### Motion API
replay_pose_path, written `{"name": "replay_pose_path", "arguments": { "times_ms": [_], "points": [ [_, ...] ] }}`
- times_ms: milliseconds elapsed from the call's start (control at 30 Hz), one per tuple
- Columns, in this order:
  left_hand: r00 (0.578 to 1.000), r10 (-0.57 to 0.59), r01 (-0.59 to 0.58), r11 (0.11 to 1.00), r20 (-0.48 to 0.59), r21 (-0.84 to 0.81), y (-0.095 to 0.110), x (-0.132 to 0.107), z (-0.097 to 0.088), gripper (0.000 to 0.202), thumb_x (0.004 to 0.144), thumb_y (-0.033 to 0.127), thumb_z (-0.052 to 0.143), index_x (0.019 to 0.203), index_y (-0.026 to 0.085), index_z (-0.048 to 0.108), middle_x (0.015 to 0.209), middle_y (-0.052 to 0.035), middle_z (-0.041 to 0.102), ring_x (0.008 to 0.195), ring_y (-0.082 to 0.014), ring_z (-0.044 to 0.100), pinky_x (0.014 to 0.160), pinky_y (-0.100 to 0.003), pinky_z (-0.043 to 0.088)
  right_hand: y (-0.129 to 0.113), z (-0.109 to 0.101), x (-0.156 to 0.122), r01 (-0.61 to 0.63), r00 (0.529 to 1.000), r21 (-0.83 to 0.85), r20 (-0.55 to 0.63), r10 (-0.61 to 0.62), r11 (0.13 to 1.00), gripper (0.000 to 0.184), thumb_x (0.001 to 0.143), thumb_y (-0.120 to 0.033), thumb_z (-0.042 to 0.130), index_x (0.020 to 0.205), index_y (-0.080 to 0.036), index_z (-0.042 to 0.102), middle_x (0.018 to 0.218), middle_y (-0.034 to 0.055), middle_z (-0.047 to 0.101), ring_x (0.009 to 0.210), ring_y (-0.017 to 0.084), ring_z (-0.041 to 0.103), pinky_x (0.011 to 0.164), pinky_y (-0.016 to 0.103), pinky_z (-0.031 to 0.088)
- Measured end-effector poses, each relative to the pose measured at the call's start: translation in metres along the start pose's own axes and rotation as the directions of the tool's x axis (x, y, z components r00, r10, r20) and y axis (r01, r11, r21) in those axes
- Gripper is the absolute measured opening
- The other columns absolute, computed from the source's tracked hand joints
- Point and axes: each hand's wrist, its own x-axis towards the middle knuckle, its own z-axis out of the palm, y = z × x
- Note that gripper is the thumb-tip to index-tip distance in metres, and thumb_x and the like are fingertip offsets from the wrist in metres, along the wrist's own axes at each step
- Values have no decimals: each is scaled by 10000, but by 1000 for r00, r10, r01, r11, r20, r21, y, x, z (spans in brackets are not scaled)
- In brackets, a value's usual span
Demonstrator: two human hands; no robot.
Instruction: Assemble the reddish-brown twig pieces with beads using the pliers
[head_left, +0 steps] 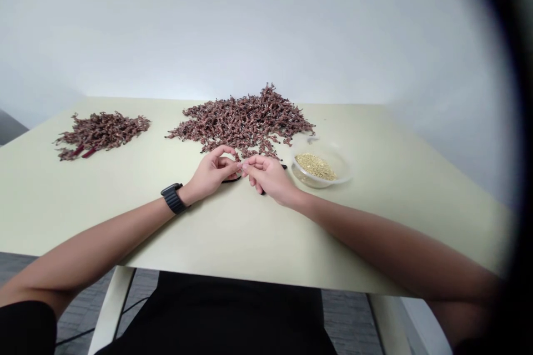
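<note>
My left hand (214,173), with a dark watch (174,198) at its wrist, is closed in a pinch over the middle of the table. Its fingertips meet those of my right hand (268,177), also pinched. Whatever sits between them is too small to make out. A reddish-brown bit shows by the left fingertips; I cannot tell whether it is held or lies behind. Just beyond the hands spreads a large pile of small, shiny, reddish-brown twisted pieces (245,119). Beneath the hands, parts of a black object (232,179) show, mostly covered.
Right of my right hand stands a clear plastic bowl (343,177) holding many small gold-coloured pieces (315,166). A smaller pile of similar brown pieces (106,130), with dark red strips at its front, lies at the left. The pale table (233,238) meets a white wall behind.
</note>
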Motion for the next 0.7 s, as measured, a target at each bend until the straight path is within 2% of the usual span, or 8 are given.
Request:
{"name": "replay_pose_path", "arguments": {
  "times_ms": [167, 333, 567, 700],
  "points": [
    [1000, 12, -12, 999, 15, 46, 2, -1, 0, 387, 889, 351, 764, 1158, 184, 541, 790, -41, 733, 705, -142, 679, 686, -260, 549, 5, -6, 2, -8, 998, 28, 60, 6, 1000, 284, 910, -463, 659, 820, -196, 619, 658, -31, 610, 424, 68, 465, 384, 212, 354],
    [999, 31, -33, 998, 26, 56, 4, -1, 2, 391, 887, 361, 763, 1151, 177, 542, 782, -39, 731, 711, -149, 688, 688, -266, 550, 5, -9, 4, -51, 995, 94, 91, 42, 994, 278, 853, -457, 723, 836, -198, 622, 725, -21, 618, 514, 82, 492, 409, 207, 395],
    [999, 41, -42, 997, 19, 65, 3, -1, 4, 388, 889, 358, 758, 1154, 174, 542, 777, -36, 725, 679, -135, 662, 677, -263, 542, 2, -8, 4, -101, 992, 165, 91, 87, 981, 220, 820, -387, 738, 837, -195, 633, 738, -17, 607, 561, 93, 506, 402, 201, 389],
    [999, 47, -48, 995, 11, 90, 4, -3, 5, 390, 877, 348, 770, 1145, 176, 545, 774, -35, 723, 671, -130, 651, 654, -244, 524, 2, -7, 4, -97, 995, 177, 57, 88, 979, 230, 827, -406, 730, 852, -195, 641, 722, -26, 597, 532, 84, 478, 401, 206, 381]
  ]
}}
